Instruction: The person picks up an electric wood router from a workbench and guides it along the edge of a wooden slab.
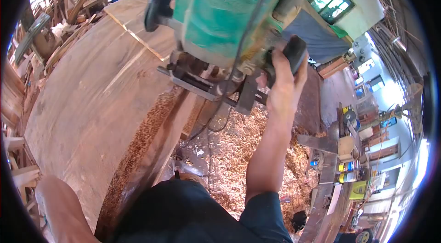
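Observation:
A large green router [220, 13] fills the top middle of the view, its metal base resting over a long wooden board [161, 151]. My right hand [285, 78] is closed around the black handle [295, 52] on the router's right side. On the other side, a black knob [158, 6] shows no clear grip on it. My left hand is not in view; a bare bent limb [59, 206] shows at the lower left. Brown wood shavings [147, 137] lie in a strip along the board, behind the router. The cutter is hidden beneath the base.
A broad wooden sheet [82, 91] extends to the left. Scrap wood [41, 36] is heaped at the far left. Shavings [239, 151] cover the floor. The router's dark cord [250, 27] hangs across its front. Cans [348, 167] and tools stand along the right.

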The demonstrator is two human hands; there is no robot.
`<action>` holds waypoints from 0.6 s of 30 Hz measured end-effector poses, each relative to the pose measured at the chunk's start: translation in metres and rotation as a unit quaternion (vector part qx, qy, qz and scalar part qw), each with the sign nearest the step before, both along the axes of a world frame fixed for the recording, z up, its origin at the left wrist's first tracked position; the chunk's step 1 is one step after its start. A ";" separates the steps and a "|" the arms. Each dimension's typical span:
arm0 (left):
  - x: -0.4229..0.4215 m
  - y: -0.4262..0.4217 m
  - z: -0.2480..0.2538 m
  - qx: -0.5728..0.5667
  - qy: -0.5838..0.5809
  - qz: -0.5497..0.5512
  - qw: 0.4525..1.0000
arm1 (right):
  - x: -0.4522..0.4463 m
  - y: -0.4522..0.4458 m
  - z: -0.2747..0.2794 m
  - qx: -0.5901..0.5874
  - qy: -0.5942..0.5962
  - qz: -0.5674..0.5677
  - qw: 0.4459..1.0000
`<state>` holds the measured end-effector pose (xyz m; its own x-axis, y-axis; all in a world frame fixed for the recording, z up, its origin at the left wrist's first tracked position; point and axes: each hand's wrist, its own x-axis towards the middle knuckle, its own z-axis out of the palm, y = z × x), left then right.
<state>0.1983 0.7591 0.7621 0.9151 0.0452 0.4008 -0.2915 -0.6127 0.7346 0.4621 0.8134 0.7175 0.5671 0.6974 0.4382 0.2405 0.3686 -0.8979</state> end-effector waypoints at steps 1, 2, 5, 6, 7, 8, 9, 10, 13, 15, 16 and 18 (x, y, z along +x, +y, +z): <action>0.002 0.000 -0.001 -0.001 0.001 -0.003 1.000 | 0.002 -0.002 0.001 0.005 0.005 -0.002 1.000; 0.003 -0.001 -0.001 -0.001 0.003 -0.008 1.000 | 0.003 -0.002 0.001 0.003 0.006 -0.009 1.000; 0.003 -0.002 0.000 -0.002 0.003 -0.012 1.000 | 0.005 -0.001 0.000 -0.001 0.018 0.003 1.000; 0.005 -0.003 0.001 -0.002 0.001 -0.013 1.000 | 0.004 -0.001 0.000 0.010 0.013 0.002 1.000; 0.004 -0.003 0.000 -0.003 0.000 -0.011 1.000 | 0.001 0.003 -0.001 0.008 0.014 0.010 1.000; 0.003 -0.004 0.000 -0.005 -0.004 -0.014 1.000 | 0.001 0.004 -0.002 0.006 0.014 0.011 1.000; 0.003 -0.004 -0.001 -0.007 -0.005 -0.019 1.000 | 0.005 0.001 -0.001 0.006 0.016 0.003 1.000; 0.004 -0.005 -0.001 -0.007 -0.003 -0.023 1.000 | 0.003 -0.001 -0.001 0.010 0.025 0.007 1.000; 0.004 -0.005 0.000 -0.006 -0.001 -0.029 1.000 | 0.008 -0.002 -0.003 0.010 -0.003 0.005 1.000; 0.005 -0.007 0.001 -0.003 -0.002 -0.030 1.000 | 0.008 -0.003 -0.008 -0.002 0.010 -0.005 1.000; 0.005 -0.008 0.000 -0.004 -0.004 -0.027 1.000 | 0.009 -0.002 -0.006 -0.004 0.013 -0.006 1.000; 0.003 -0.009 0.000 -0.009 -0.012 -0.032 0.999 | 0.005 -0.001 -0.003 0.001 0.013 -0.002 1.000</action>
<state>0.2013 0.7505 0.7622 0.9065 -0.0055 0.4221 -0.3469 -0.5794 0.7375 0.4671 0.8126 0.7145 0.5813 0.6943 0.4243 0.2183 0.3693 -0.9033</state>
